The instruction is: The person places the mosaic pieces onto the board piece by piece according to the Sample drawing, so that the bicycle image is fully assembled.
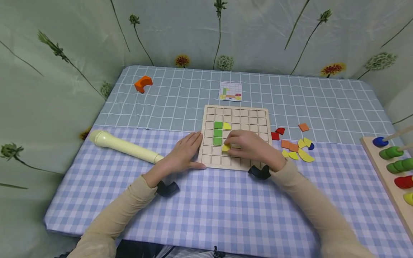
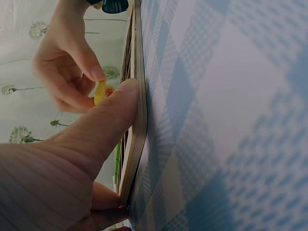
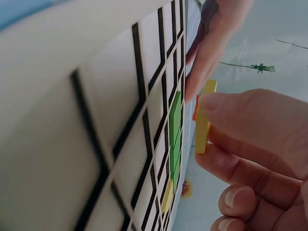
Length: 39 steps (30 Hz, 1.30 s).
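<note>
A wooden grid board point(image 1: 237, 111) lies on the table; its squares hold a column of green square tiles point(image 1: 217, 133) with a yellow quarter-circle tile point(image 1: 227, 126) beside the top one. Over the board, my right hand point(image 1: 246, 144) pinches a yellow tile point(image 3: 206, 118) between thumb and finger, and the right wrist view shows it raised off the surface. My left hand point(image 1: 182, 154) rests against the board's left edge, fingers straight, with its thumb point(image 2: 108, 115) on the near corner. A small printed pattern card point(image 1: 230, 91) lies behind the board.
Right of the board lie loose red tiles point(image 1: 275, 136), orange tiles point(image 1: 289, 145) and yellow tiles point(image 1: 305, 155). A cream tube-shaped stick point(image 1: 126, 147) lies on the left, an orange arch block point(image 1: 143, 84) at the back left. A wooden bead stacker point(image 1: 380, 168) stands at the right edge.
</note>
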Each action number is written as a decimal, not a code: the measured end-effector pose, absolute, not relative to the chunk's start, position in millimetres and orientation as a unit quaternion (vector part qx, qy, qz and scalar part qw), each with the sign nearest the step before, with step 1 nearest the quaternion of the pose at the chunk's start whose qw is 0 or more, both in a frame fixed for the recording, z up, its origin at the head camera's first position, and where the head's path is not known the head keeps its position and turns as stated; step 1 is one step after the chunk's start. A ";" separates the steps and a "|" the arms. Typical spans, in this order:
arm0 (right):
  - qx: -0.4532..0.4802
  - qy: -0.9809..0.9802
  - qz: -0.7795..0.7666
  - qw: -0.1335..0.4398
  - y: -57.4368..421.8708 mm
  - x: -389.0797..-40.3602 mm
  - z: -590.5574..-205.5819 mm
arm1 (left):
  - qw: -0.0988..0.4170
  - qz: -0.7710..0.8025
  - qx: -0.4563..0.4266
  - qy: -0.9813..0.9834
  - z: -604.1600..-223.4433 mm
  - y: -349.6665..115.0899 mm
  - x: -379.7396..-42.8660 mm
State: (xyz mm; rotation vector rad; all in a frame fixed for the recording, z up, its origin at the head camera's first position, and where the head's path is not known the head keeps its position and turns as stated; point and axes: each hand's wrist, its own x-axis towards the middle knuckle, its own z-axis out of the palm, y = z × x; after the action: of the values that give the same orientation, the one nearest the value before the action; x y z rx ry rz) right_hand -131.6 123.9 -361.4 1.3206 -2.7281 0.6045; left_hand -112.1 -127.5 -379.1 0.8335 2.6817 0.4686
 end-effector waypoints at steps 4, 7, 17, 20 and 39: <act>0.436 -0.876 0.203 0.025 115.7 -132.4 -362.8 | 0.145 0.161 0.291 0.932 -379.9 -127.6 -112.3; 0.440 -0.875 0.199 0.028 109.9 -133.0 -364.0 | 0.147 0.162 0.291 0.932 -380.3 -127.9 -112.8; 0.429 -0.887 0.170 0.037 91.4 -133.7 -365.6 | 0.144 0.159 0.292 0.932 -379.0 -128.6 -112.4; 0.428 -0.888 0.165 0.042 86.4 -133.5 -366.8 | 0.147 0.160 0.291 0.932 -379.1 -129.0 -112.6; 0.417 -0.896 0.151 0.009 69.1 -134.7 -373.2 | 0.142 0.156 0.296 0.931 -378.3 -128.5 -111.9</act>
State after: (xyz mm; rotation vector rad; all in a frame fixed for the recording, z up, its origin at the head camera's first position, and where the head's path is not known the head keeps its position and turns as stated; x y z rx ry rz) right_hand -134.7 69.1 -373.2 1.3043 -2.7994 0.4702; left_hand -111.9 -128.5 -378.3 0.8544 2.6874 0.4504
